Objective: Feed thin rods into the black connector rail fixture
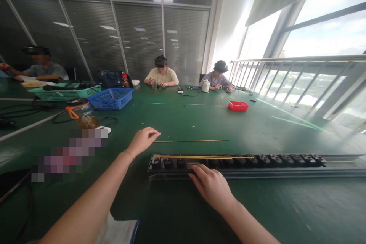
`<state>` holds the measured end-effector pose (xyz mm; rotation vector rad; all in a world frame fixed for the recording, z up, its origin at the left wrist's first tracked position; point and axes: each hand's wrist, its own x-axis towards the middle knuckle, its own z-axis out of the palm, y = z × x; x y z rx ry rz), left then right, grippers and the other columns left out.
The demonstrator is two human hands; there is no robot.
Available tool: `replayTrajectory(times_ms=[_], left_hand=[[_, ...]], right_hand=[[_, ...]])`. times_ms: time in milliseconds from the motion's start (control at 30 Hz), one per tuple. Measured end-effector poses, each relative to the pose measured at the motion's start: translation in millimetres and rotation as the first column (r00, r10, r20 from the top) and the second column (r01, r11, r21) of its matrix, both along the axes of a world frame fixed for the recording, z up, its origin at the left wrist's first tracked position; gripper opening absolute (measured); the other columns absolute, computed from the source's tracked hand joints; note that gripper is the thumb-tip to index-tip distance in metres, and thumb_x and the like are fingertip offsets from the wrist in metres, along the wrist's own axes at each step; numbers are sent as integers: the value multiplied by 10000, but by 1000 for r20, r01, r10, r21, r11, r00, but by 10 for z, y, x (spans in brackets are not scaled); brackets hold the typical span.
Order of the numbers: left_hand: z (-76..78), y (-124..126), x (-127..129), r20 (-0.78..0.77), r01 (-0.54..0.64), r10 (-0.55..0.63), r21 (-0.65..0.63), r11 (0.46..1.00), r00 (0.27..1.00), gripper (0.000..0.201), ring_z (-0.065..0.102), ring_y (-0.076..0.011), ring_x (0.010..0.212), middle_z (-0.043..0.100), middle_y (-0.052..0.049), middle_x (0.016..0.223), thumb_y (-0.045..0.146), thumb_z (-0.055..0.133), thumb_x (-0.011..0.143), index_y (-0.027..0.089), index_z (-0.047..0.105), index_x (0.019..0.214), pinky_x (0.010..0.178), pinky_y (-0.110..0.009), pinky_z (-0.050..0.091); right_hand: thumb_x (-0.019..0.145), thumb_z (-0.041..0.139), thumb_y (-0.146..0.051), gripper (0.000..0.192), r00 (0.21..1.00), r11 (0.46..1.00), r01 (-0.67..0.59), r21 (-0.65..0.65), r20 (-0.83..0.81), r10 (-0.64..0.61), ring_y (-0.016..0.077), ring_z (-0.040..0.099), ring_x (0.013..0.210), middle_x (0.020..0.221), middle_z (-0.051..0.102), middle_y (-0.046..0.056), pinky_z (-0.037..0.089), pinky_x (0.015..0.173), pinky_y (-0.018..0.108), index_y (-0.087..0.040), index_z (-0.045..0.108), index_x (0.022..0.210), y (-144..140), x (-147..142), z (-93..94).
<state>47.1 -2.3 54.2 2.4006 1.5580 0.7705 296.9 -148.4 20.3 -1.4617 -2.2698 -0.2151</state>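
Note:
A long black channel-shaped housing [243,174] lies across the table in front of me, with a row of small dark blocks inside. Thin brass-coloured rods [206,157] rest along its left half. My right hand [213,187] is at its near side, fingers bent over the edge and gripping it; the fingertips are partly hidden. Beyond the housing, my left hand [145,140] hovers by the left end of another thin rod [191,141] on the table. Its fingers are pinched together, and what is between them is too small to make out.
Blue [113,101] and green baskets [65,93], an orange-strapped jar [85,116] and cables occupy the left side. A red tray [238,106] stands farther back. Several people sit at the far side of the green table [171,122]. A railing [286,80] runs along the right.

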Motion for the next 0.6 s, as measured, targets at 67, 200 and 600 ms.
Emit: replayTrajectory(times_ms=[67,200,600], left_hand=[[249,-121,28,15,127,-127,-173,977,992,409,568,-176,768,651,-31,835,517,420,756,191,660,815,690,-253,420],[576,-372,81,-29,311,-365,-461,831,931,346,570,-150,709,658,5,782,510,542,670,224,679,807,634,-209,398],[569,-426,158,-62,320,-384,-441,838,921,285,546,-129,634,631,12,701,454,523,700,199,649,726,560,-200,361]], right_hand=[[886,344,-290,271,1000,1000,-1,4,1,1,111,591,670,895,621,42,400,551,211,-196,558,1022,-1,-1,1],[886,340,-289,271,1000,1000,-1,5,1,1,111,587,660,888,621,41,395,545,211,-196,557,1020,-6,1,0],[886,335,-292,275,1000,999,2,-34,-7,-2,121,584,679,908,616,41,396,567,219,-197,543,1040,4,-8,5]])
